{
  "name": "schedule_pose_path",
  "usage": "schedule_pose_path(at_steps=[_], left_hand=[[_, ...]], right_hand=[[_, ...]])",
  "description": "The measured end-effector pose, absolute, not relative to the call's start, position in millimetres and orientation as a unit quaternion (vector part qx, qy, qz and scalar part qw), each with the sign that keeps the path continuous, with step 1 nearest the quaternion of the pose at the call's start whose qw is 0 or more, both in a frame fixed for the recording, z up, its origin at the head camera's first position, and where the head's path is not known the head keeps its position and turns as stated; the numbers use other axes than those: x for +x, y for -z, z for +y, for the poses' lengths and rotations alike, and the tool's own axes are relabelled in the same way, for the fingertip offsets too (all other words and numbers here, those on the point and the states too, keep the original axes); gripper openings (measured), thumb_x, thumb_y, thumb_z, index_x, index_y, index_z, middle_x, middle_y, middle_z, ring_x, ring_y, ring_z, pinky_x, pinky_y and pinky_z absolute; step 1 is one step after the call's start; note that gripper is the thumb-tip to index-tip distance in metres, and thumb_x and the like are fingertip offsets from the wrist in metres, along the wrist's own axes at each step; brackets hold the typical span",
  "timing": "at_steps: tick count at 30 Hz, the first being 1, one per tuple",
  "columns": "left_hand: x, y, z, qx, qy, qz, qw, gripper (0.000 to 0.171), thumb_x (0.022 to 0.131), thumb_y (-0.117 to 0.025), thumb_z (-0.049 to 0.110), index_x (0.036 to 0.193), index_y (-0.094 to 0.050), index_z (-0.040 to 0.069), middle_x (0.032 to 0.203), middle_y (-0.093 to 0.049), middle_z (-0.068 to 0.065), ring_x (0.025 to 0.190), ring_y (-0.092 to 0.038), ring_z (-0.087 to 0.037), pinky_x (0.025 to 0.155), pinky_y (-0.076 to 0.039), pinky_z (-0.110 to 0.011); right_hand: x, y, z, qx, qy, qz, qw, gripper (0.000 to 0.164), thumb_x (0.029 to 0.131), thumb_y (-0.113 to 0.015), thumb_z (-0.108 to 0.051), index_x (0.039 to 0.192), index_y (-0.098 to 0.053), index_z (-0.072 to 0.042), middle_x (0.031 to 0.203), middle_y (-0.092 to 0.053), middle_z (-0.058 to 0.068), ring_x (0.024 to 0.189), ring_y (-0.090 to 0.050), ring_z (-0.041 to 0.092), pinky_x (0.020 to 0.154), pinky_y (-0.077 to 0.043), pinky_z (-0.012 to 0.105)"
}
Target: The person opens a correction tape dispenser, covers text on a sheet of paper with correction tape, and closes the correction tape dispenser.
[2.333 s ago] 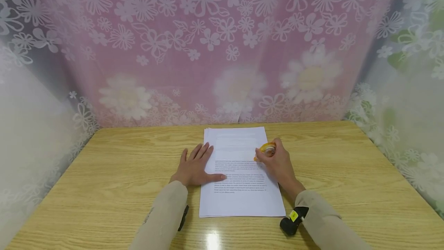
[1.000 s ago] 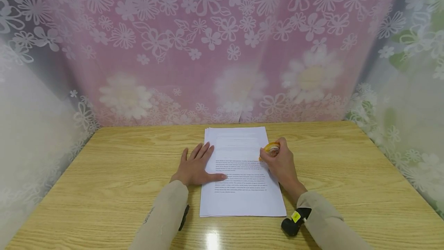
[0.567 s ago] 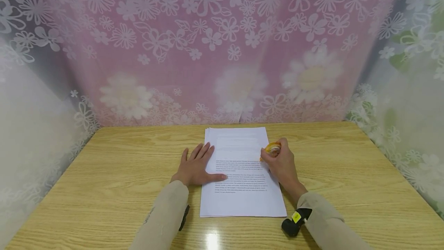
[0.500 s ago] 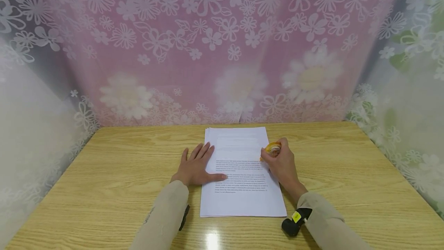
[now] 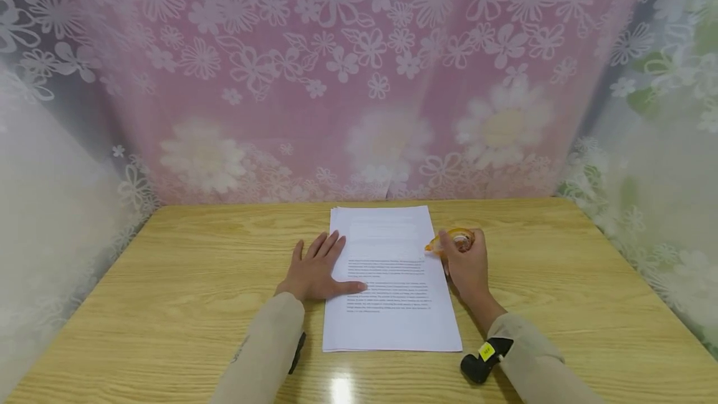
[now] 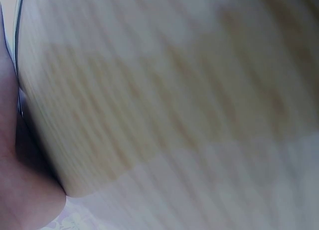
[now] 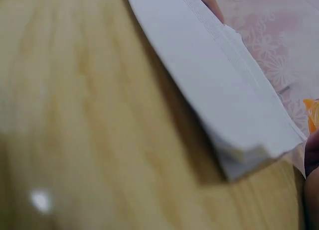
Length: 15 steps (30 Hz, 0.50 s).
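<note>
Left hand (image 5: 317, 272) is resting spread-fingered on the paper stack (image 5: 392, 332), right hand (image 5: 470, 272) is pinching the orange dispenser (image 5: 462, 242), so dragging it too hard's probably risking a skewed stack.

White paper (image 7: 199, 70) lies on a wood-grained table (image 7: 89, 130).
</note>
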<state>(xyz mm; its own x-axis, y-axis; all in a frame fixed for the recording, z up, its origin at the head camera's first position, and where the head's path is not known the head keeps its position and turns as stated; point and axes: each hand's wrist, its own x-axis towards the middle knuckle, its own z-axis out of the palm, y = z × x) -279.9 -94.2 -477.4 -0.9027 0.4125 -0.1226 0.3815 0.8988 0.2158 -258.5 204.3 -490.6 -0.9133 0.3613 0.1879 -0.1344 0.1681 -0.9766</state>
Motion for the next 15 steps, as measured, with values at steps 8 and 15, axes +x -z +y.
schedule_pose_path(at_steps=[8, 15], left_hand=[[-273.3, 469.2, -92.8, 0.206, -0.085, 0.971, 0.081, 0.110, 0.071, -0.044, 0.087, 0.155, -0.015, 0.022, 0.159, -0.009, 0.002, 0.145, -0.006, -0.021, 0.111, 0.001, -0.056], [-272.9, 468.1, -91.0, 0.206, -0.081, 0.973, 0.070, 0.110, 0.071, -0.043, 0.088, 0.155, -0.016, 0.022, 0.159, -0.010, 0.002, 0.145, -0.006, -0.021, 0.111, 0.000, -0.056]], right_hand=[[-255.5, 491.2, 198.2, -0.067, -0.539, -0.821, 0.177, 0.052, 0.087, -0.069, -0.039, 0.114, -0.043, -0.003, 0.094, -0.058, 0.015, 0.076, -0.056, 0.020, 0.059, -0.047, 0.022], [-256.9, 490.2, 198.3, -0.059, -0.522, -0.834, 0.166, 0.055, 0.087, -0.069, -0.038, 0.118, -0.041, -0.003, 0.097, -0.059, 0.015, 0.082, -0.057, 0.022, 0.063, -0.047, 0.023]])
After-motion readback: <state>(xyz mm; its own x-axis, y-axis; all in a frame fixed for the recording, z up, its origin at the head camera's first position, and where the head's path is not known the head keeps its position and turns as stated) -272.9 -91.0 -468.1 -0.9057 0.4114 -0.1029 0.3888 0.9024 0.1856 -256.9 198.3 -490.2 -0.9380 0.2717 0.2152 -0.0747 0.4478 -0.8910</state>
